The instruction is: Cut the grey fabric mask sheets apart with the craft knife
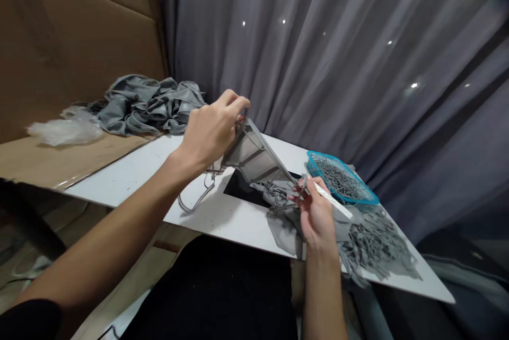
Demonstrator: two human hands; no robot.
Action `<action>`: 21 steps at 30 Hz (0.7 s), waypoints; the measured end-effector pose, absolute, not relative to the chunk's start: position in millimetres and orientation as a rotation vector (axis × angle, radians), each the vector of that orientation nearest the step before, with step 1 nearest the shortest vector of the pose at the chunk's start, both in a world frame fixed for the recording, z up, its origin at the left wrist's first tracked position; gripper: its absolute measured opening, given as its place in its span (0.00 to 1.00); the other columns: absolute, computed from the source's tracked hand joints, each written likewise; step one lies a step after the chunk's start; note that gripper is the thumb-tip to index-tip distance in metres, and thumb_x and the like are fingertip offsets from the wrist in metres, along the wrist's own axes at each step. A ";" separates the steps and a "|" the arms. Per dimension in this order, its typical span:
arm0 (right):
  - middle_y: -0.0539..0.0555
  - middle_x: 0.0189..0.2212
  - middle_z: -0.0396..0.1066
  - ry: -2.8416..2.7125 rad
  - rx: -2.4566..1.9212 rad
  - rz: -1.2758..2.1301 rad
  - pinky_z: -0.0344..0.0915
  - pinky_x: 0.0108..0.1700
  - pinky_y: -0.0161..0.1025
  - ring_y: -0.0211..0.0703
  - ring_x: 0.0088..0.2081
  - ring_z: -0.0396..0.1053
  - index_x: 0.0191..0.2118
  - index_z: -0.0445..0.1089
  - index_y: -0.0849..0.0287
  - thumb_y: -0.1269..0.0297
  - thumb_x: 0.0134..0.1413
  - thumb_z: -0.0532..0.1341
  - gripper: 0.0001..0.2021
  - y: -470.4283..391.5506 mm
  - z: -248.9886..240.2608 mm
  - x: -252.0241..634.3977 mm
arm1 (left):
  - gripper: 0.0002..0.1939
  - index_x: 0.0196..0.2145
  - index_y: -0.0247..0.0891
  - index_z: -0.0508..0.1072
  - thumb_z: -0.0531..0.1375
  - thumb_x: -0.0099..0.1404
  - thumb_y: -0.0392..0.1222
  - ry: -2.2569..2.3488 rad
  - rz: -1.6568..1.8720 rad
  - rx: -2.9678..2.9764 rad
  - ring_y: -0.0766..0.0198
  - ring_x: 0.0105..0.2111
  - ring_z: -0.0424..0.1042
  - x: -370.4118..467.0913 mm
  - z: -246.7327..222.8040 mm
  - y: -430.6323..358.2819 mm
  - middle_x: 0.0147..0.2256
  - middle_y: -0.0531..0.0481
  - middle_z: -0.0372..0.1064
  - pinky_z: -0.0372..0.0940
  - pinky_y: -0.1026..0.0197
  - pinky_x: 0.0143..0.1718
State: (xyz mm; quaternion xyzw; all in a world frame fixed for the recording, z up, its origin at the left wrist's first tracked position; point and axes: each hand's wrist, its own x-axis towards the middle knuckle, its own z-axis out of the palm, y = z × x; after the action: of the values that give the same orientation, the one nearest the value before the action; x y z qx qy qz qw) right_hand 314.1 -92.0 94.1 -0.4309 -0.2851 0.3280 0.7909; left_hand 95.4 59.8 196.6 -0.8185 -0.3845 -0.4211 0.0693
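A person's black-clothed lap [222, 292] is nearest, against the front of a white tabletop [143, 170]. On the tabletop's right part lies a loose tangle of thin grey fabric strips [377, 244]. The right hand [316, 207] is closed, fingers curled, on a slim white stick-like tool [336, 203] and the lower end of a grey, thin-edged fabric piece [258, 158]. The left hand [214, 125] pinches that piece's upper corner, so it slants between the hands, raised above a flat black rectangle [243, 187]. Just beyond the tangle sits a blue plastic mesh basket [374, 200] of grey strips. Farther left are a crumpled clear plastic bag [67, 128] and a heap of grey fabric [147, 104], before brown cardboard [79, 37] and a grey star-dotted curtain [338, 80].
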 end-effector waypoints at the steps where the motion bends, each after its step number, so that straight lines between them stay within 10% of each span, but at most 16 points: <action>1: 0.43 0.30 0.73 -0.646 -0.955 0.768 0.74 0.24 0.31 0.36 0.27 0.73 0.33 0.69 0.54 0.50 0.48 0.83 0.24 -92.0 93.9 311.3 | 0.21 0.64 0.43 0.78 0.57 0.79 0.32 -1.173 -1.287 -2.426 0.47 0.47 0.84 94.3 195.5 59.7 0.61 0.39 0.77 0.72 0.51 0.41; 9: 0.45 0.40 0.83 -0.515 -0.806 0.887 0.55 0.12 0.21 0.19 0.14 0.53 0.37 0.73 0.56 0.56 0.52 0.82 0.19 -97.4 89.0 322.2 | 0.13 0.48 0.39 0.80 0.57 0.82 0.46 -1.247 -0.879 -2.509 0.47 0.39 0.82 70.9 162.1 69.3 0.44 0.41 0.83 0.62 0.55 0.33; 17: 0.49 0.49 0.87 -0.366 -0.649 0.644 0.81 0.47 0.22 0.30 0.44 0.85 0.48 0.81 0.57 0.67 0.64 0.74 0.09 -116.6 103.5 367.2 | 0.07 0.37 0.45 0.76 0.60 0.75 0.44 -1.159 -0.779 -2.809 0.56 0.27 0.75 32.0 111.9 38.9 0.31 0.49 0.80 0.51 0.57 0.28; 21: 0.50 0.46 0.87 -0.353 -0.740 0.592 0.82 0.38 0.24 0.31 0.36 0.83 0.45 0.80 0.59 0.67 0.60 0.74 0.08 -122.7 107.3 373.7 | 0.03 0.37 0.47 0.78 0.64 0.70 0.43 -1.055 -0.830 -3.104 0.57 0.26 0.75 17.1 109.4 21.9 0.29 0.52 0.79 0.55 0.58 0.29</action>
State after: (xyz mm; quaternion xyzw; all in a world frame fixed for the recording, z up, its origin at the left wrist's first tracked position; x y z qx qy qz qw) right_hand 373.7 -122.7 107.3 -0.3545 -0.1692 0.2836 0.8748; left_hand 17.1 21.9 109.4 -0.9112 -0.3098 -0.2437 -0.1197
